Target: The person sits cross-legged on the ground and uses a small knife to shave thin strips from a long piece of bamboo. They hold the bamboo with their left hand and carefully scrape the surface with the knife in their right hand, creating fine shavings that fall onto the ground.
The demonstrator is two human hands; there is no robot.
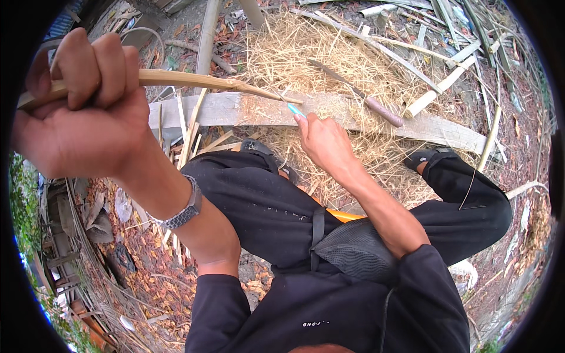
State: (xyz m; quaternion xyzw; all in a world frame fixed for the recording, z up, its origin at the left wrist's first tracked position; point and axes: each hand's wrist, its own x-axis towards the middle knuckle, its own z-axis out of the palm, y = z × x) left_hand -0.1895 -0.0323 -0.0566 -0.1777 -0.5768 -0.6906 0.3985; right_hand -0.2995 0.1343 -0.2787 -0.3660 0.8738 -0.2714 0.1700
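My left hand (88, 106) is raised at the left, its fingers wrapped round a long bamboo strip (182, 78). The strip runs to the right and tapers to a thin end above a wooden plank (220, 115). In my right hand (326, 141) is a small knife with a turquoise handle (293, 109). Its short blade meets the strip close to the thin end; the exact contact is too small to make out. A machete (359, 94) with a brownish handle lies across the plank to the right of my right hand.
Pale shavings (300, 50) heap beyond and under the plank. A cut bamboo piece (438, 88) rests at the plank's right. Thin bamboo slats (188, 132) lean near its left part. My sandalled feet (424, 159) are on the near side, among dry leaves.
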